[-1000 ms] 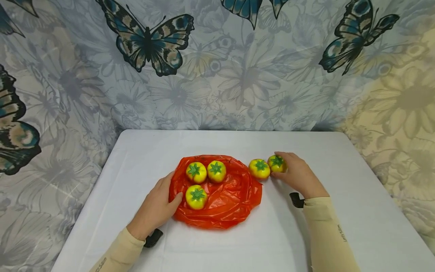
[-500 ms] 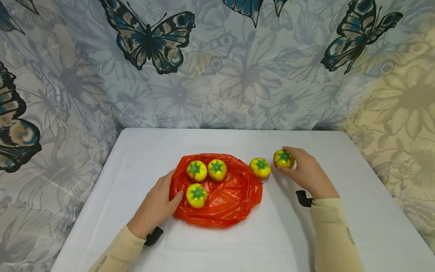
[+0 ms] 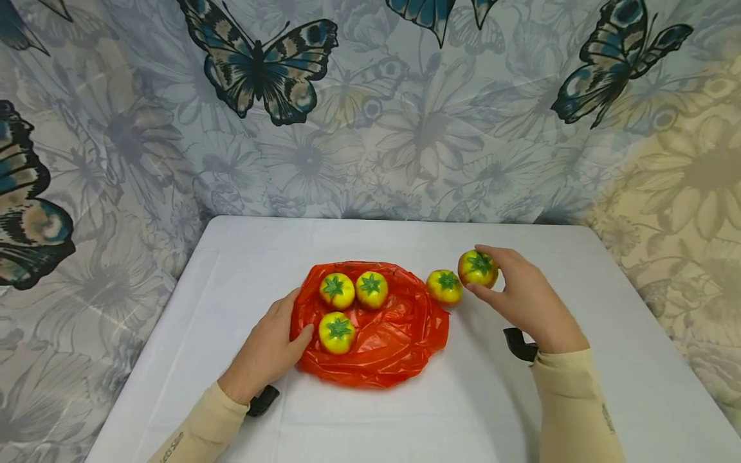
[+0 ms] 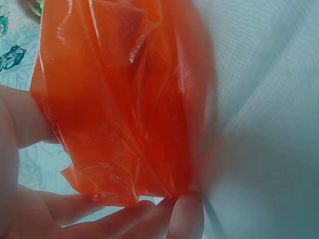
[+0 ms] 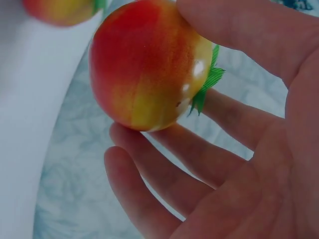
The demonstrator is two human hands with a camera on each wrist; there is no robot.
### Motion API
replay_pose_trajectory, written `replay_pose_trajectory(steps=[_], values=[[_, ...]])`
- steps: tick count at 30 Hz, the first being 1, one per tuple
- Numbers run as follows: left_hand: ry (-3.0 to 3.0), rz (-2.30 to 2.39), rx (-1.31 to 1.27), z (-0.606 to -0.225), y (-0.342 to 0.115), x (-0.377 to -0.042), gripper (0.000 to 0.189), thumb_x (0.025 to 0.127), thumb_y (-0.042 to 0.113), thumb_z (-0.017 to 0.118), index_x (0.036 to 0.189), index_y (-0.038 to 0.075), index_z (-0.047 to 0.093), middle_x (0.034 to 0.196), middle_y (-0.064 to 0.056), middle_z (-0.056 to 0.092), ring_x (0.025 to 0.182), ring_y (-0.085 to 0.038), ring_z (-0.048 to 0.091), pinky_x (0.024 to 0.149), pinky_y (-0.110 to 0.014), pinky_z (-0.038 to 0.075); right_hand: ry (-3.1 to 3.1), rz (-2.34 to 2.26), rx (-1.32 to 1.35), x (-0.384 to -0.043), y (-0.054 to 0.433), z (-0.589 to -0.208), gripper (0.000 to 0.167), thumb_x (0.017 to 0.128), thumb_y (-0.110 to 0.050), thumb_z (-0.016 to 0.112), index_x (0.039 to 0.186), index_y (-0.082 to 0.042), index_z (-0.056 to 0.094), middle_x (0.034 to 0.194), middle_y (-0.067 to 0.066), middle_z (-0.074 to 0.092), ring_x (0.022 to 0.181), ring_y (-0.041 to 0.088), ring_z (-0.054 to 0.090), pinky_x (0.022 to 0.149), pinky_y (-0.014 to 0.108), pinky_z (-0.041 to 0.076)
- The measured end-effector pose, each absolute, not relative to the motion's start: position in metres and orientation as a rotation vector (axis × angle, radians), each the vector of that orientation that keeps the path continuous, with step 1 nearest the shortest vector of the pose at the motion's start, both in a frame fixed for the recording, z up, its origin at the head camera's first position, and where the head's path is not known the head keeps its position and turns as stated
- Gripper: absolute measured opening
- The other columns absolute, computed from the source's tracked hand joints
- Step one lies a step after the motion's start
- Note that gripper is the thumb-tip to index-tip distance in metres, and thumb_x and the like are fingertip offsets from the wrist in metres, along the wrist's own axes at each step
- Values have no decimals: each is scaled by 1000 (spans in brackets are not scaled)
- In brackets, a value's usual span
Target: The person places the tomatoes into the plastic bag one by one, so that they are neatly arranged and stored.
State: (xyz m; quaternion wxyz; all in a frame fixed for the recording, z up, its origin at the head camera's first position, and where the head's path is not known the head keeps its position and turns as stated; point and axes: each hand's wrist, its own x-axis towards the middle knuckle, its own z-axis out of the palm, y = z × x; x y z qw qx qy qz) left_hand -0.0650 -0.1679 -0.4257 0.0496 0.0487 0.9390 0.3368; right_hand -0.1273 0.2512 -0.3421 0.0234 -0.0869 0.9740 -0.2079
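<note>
A crumpled red plastic bag (image 3: 399,334) lies spread on the white table. Three yellow toy tomatoes with green leaf tops, one of them the front tomato (image 3: 338,332), sit on its left part. My left hand (image 3: 267,347) holds the bag's left side, thumb over the rim and fingers along the outside; the left wrist view shows red plastic (image 4: 119,109) between them. My right hand (image 3: 529,296) pinches another toy tomato (image 3: 478,268), red and yellow underneath in the right wrist view (image 5: 144,69). Another tomato (image 3: 444,287) rests at the bag's right edge.
The white-covered table (image 3: 370,424) extends around the bag, with its back edge near a cloth wall (image 3: 370,161) printed with butterflies and flowers. Black camera mounts (image 3: 521,344) show under both wrists.
My right hand has lifted its tomato off the table, first to the right, then slightly back left. My left hand stays at the bag; the other tomatoes have not moved.
</note>
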Motion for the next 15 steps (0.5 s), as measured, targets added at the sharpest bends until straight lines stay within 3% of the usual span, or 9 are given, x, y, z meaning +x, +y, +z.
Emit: replay_pose_trajectory(steps=[8, 15], values=[[2866, 1031, 170, -427, -169, -65, 80, 105, 30, 67, 170, 4, 28, 165, -22, 47, 145, -41, 57, 113, -60, 54, 2990, -674, -377, -121, 222, -342, 74, 98, -29, 81, 161, -12, 48, 160, 21, 52, 145, 47, 53, 114, 70, 49], [2867, 1043, 172, -427, -169, -64, 80, 105, 29, 67, 170, 4, 28, 164, -22, 47, 144, -41, 57, 112, -60, 55, 2990, -676, -510, -116, 196, -351, 71, 96, -28, 83, 158, -15, 52, 152, 15, 60, 134, 39, 63, 107, 62, 58]])
